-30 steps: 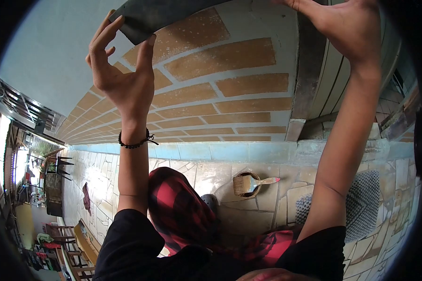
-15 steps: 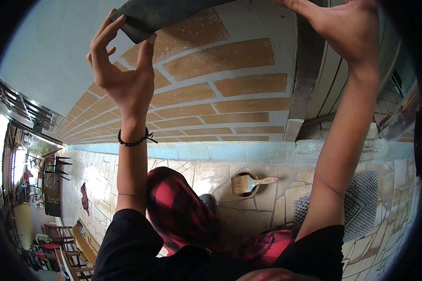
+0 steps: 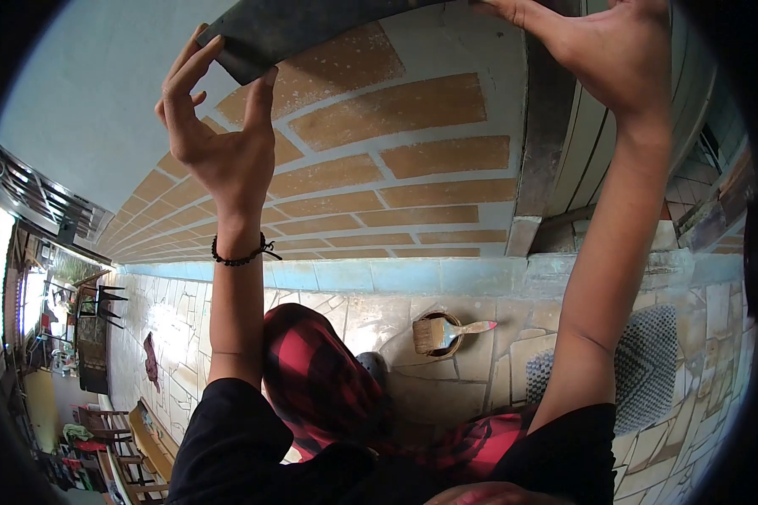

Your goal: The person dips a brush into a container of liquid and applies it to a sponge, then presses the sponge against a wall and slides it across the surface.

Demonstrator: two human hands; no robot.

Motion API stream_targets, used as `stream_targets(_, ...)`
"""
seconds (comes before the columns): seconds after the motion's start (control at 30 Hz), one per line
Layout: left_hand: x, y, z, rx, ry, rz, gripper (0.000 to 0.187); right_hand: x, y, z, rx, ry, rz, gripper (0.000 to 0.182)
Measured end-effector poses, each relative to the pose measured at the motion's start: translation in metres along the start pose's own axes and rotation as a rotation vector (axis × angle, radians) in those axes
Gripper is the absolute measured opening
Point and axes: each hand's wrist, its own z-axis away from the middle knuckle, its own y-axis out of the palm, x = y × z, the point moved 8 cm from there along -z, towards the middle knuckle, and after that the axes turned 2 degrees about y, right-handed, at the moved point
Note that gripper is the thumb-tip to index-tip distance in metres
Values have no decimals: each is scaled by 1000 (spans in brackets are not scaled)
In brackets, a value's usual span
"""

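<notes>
1. The left hand (image 3: pixel 227 156) is raised and pinches the near end of a dark strip (image 3: pixel 311 29), thumb on the lower edge, fingers on the end.
2. The right hand (image 3: pixel 619 71) is raised too, well apart from the left; its fingers run out of view at the top, so I cannot tell whether it grips the strip.
3. The strip spans much of the gap between the 2 hands, and its upper part is cut off.
4. Behind and below the strip, tan bricks (image 3: pixel 389 109) with pale gaps cover the wall (image 3: pixel 67 101); the brick nearest the strip has white specks.
5. A black bracelet (image 3: pixel 240 251) circles the wrist below the left hand.
6. Beside the right hand, towards the left, stands a dark post (image 3: pixel 547 109).
7. On the floor (image 3: pixel 446 391), below and between the hands, a brush (image 3: pixel 433 335) lies across a round pot (image 3: pixel 457 345), handle pointing to the right hand's side.
8. A grey woven mat (image 3: pixel 651 362) lies below the right hand, partly hidden by the forearm.
</notes>
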Motion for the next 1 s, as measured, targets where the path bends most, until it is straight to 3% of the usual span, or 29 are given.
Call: stream_targets(1.0,-6,0,-1,-8,-16,-3,51,-10,4,2,-48,-32,-97,57)
